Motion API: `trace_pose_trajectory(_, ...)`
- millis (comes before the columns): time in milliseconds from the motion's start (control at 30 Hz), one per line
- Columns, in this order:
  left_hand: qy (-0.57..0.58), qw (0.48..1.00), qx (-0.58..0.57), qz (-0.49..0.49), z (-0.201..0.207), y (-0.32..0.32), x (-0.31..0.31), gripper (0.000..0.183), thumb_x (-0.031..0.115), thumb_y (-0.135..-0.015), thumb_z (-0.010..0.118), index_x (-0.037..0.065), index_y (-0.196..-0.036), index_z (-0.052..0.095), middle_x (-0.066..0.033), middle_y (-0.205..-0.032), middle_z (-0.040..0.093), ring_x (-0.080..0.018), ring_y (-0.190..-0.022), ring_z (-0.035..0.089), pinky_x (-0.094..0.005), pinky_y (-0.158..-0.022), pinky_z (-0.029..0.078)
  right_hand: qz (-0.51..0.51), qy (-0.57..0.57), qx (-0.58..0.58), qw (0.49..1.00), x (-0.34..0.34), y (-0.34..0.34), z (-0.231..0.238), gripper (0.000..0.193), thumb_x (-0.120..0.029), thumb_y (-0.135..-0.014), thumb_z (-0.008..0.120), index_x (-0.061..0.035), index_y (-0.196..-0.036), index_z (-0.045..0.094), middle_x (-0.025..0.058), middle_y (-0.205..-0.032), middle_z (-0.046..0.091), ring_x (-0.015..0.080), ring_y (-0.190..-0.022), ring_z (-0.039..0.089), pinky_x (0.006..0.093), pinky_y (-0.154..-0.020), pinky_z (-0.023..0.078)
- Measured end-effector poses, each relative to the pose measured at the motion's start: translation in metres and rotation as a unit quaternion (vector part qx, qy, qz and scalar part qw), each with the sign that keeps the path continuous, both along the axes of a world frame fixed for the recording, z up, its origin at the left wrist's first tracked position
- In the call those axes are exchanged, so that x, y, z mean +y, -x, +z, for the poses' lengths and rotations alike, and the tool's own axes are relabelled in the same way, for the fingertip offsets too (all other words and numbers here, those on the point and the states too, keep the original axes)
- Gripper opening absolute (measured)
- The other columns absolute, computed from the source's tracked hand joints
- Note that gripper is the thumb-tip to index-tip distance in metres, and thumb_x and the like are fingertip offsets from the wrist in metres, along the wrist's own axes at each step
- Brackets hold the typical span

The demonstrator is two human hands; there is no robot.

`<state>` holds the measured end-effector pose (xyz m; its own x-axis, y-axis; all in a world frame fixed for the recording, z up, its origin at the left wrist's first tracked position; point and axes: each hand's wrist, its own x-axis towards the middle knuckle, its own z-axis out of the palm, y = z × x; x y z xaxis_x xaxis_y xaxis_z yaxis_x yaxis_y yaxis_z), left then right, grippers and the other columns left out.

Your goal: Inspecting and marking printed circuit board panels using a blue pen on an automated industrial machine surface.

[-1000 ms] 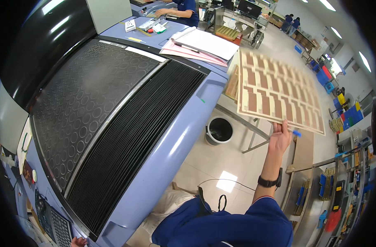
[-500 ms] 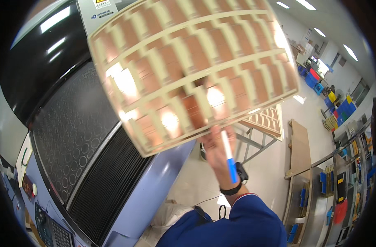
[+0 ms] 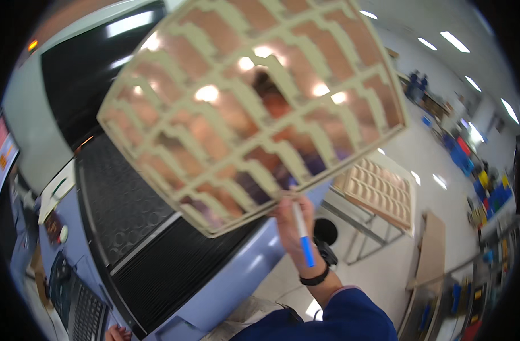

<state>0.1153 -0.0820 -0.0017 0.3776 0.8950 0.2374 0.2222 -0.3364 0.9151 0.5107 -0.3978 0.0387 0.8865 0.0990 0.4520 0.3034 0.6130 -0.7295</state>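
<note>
Noted pale glossy floor [image 3: 373, 284] showing along the right edge of large blue-sided machine [image 3: 237, 273] with black bed. Found thin rectangular copper-and-cream panel [image 3: 254, 122] raised, screening the bed's far right corner from view. Located left hand [image 3: 117, 333] well apart from panel, beside black keyboard [image 3: 85, 307] near machine's near-left corner; cannot tell its grip. Confirmed right hand [image 3: 294, 219] clamped on panel's near edge, also carrying slim white-and-blue pen [image 3: 303, 238].

Long white ceiling lights [image 3: 455, 41] are glowing and reflecting off the pale, glossy floor [image 3: 393, 268], which is stretching past the right edge of the lilac-blue worktop [image 3: 231, 279]; grey metal shelving [image 3: 444, 328] is standing beyond.
</note>
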Motion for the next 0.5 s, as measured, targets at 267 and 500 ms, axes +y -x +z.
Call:
trace_pose_trajectory(267, -0.094, 0.987, -0.115, -0.062, 0.078, -0.067, -0.044, 0.021, 0.007, -0.091, 0.061, -0.002, -0.109, 0.063, -0.0113, -0.087, 0.07, -0.0166, -0.079, 0.068, -0.0255, -0.068, 0.053, 0.079, -0.031, 0.009, 0.996, -0.017, -0.046, 0.026, 0.032, -0.021, -0.1, 0.057, -0.0083, -0.129, 0.048, 0.0056, -0.125, 0.059, 0.0169, -0.11, 0.059, 0.0343, -0.094, 0.049)
trace_pose_trajectory(500, -0.181, 0.959, -0.196, -0.097, 0.156, -0.075, -0.062, 0.071, 0.013, -0.077, 0.077, -0.001, -0.139, 0.046, -0.0196, -0.136, 0.053, -0.0268, -0.121, 0.056, -0.0367, -0.092, 0.051, 0.204, 0.006, 0.043, 0.978, 0.042, -0.058, 0.04, 0.047, -0.025, -0.102, 0.054, -0.01, -0.143, 0.04, 0.0062, -0.138, 0.051, 0.0228, -0.127, 0.05, 0.0399, -0.105, 0.042)
